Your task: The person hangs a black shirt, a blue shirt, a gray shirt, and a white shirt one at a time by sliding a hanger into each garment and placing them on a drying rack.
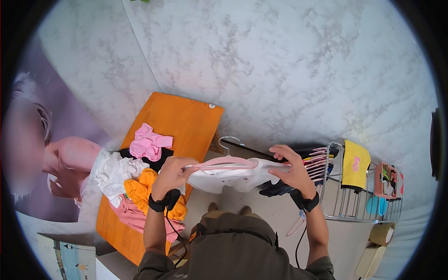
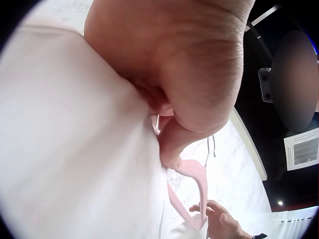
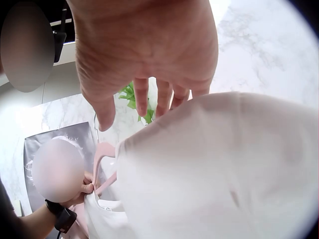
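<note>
Laundry is held out in front of a person: a white garment [image 1: 233, 179] is stretched over a pink hanger [image 1: 228, 162], above the floor between an orange table [image 1: 186, 116] heaped with clothes [image 1: 130, 177] and a drying rack [image 1: 350, 205]. One end of the hanger is pinched, cloth and all, by the left hand [image 1: 173, 175]; the other shoulder is gripped between thumb and curled fingers of the right hand [image 1: 291, 171]. That shoulder looks only partly seated, so the cloth could be slid off the hanger's arm by a slackened grip.
</note>
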`<state>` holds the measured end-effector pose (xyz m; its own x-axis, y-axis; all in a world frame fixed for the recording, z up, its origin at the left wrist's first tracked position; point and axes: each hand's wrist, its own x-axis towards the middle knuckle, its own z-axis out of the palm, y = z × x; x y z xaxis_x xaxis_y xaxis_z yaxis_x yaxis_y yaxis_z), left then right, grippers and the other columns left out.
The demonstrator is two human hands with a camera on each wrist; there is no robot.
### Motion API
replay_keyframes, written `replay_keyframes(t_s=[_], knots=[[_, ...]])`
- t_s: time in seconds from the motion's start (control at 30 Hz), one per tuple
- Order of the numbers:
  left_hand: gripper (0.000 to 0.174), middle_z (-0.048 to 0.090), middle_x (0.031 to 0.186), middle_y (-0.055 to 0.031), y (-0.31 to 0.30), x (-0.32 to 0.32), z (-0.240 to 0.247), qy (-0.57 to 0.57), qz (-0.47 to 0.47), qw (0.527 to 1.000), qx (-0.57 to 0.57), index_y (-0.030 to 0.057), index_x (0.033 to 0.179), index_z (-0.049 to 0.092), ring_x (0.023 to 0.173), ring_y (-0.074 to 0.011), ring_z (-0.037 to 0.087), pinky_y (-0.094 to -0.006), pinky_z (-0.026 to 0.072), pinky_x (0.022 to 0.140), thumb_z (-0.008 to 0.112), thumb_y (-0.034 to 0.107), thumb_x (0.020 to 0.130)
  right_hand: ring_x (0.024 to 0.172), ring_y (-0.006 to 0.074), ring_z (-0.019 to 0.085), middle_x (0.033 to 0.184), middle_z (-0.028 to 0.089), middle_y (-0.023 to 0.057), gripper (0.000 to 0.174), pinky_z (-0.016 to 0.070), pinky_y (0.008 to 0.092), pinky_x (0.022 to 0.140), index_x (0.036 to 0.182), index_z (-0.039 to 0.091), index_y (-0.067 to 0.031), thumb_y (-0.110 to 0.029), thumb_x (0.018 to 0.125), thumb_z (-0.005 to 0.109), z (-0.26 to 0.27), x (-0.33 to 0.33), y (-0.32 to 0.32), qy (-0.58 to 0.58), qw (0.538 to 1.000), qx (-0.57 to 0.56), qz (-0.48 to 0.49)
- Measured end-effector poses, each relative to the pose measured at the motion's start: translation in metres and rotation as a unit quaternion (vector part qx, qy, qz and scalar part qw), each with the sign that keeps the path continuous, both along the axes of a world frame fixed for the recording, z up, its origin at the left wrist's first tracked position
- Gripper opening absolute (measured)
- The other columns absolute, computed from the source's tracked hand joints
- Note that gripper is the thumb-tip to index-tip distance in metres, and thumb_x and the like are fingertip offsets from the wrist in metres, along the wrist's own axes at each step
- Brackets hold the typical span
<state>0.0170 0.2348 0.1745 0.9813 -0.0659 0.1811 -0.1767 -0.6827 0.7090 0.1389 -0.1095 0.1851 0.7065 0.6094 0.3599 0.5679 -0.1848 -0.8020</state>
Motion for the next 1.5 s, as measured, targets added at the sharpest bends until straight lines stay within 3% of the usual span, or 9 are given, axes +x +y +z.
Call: replay_keyframes(t_s=[0.07,0.3,0.57,0.63,0.83,0.93,1.17,1.3,1.5], knots=[[0.012,0.066,0.074,-0.0146,0.003,0.0,0.003,-0.003,0.003,1.0,-0.004,-0.0011,0.091,0.069,0.06,-0.0259,0.062,-0.0311,0.0467,0.053,0.069,0.009,0.084,0.093,0.0308,0.065,0.102,0.067,0.0146,0.036,0.0512,0.0335,0.082,0.109,0.065,0.0001,-0.013,0.078,0.077,-0.007,0.001,-0.005,0.061,0.995,-0.077,0.011],[0.017,0.069,0.085,-0.018,-0.004,0.009,0.002,0.016,-0.006,1.0,-0.025,-0.0008,0.095,0.071,0.072,-0.0318,0.067,-0.0327,0.0518,0.063,0.069,0.013,0.086,0.061,0.0345,0.059,0.074,0.064,0.0149,0.016,0.0469,0.0369,0.056,0.087,0.07,-0.0002,-0.015,0.083,0.072,-0.012,-0.011,0.0,-0.025,0.992,-0.12,-0.027],[0.025,0.07,0.1,-0.0182,0.002,0.003,-0.017,-0.001,0.039,0.997,-0.066,-0.0006,0.106,0.069,0.09,-0.0322,0.067,-0.0344,0.0529,0.075,0.072,0.012,0.085,0.058,0.0308,0.062,0.073,0.065,0.0131,0.014,0.0477,0.0338,0.053,0.087,0.071,-0.001,-0.014,0.082,0.072,-0.014,-0.011,-0.022,-0.049,0.989,-0.12,-0.068],[0.036,0.068,0.108,-0.0132,0.013,0.002,-0.035,-0.059,0.087,0.994,-0.031,0.0002,0.116,0.064,0.098,-0.0223,0.065,-0.0316,0.0498,0.082,0.074,0.01,0.083,0.062,0.0298,0.064,0.076,0.067,0.0147,0.013,0.0484,0.0325,0.054,0.089,0.07,0.001,-0.01,0.083,0.071,-0.01,-0.013,-0.03,-0.045,0.99,-0.103,-0.085],[0.04,0.06,0.103,-0.0157,0.02,0.001,-0.073,-0.142,0.218,0.959,-0.115,-0.0018,0.111,0.053,0.095,-0.0282,0.06,-0.0347,0.0471,0.085,0.076,0.009,0.08,0.064,0.0255,0.064,0.079,0.069,0.0171,0.014,0.0479,0.0304,0.058,0.094,0.07,0.0029,-0.007,0.084,0.069,-0.015,-0.018,-0.044,0.017,0.988,-0.083,-0.127],[0.037,0.055,0.099,-0.0141,0.014,0.008,-0.078,-0.213,0.229,0.949,-0.05,-0.0003,0.105,0.05,0.089,-0.0278,0.056,-0.035,0.0458,0.083,0.075,0.007,0.08,0.062,0.0205,0.062,0.078,0.069,0.0156,0.015,0.0473,0.0294,0.058,0.096,0.07,0.0032,-0.007,0.085,0.068,-0.015,-0.02,-0.043,0.031,0.987,-0.081,-0.132],[0.02,0.059,0.088,-0.0139,0.011,0.016,-0.085,-0.178,0.296,0.934,-0.089,-0.0013,0.098,0.055,0.08,-0.0252,0.057,-0.0327,0.0461,0.075,0.069,0.005,0.085,0.06,0.0166,0.06,0.075,0.068,0.0137,0.016,0.0441,0.0262,0.054,0.097,0.07,0.0031,-0.008,0.087,0.067,-0.015,-0.02,-0.043,0.038,0.989,-0.065,-0.126],[0.006,0.059,0.081,-0.012,0.021,0.014,-0.088,-0.215,0.293,0.929,-0.063,-0.0009,0.093,0.057,0.07,-0.0221,0.054,-0.031,0.0443,0.065,0.061,-0.001,0.088,0.059,0.0165,0.059,0.074,0.068,0.0132,0.016,0.044,0.0265,0.054,0.097,0.071,0.002,-0.01,0.087,0.068,-0.007,-0.02,-0.045,0.047,0.984,-0.108,-0.131],[0.003,0.056,0.083,-0.0112,0.054,0.022,-0.075,-0.253,0.271,0.928,-0.031,-0.001,0.09,0.051,0.076,-0.0217,0.054,-0.0306,0.0439,0.071,0.051,-0.004,0.091,0.06,0.02,0.063,0.077,0.069,0.0167,0.017,0.0477,0.028,0.054,0.096,0.071,0.0017,-0.011,0.085,0.071,-0.014,-0.021,-0.05,0.049,0.987,-0.116,-0.101]])
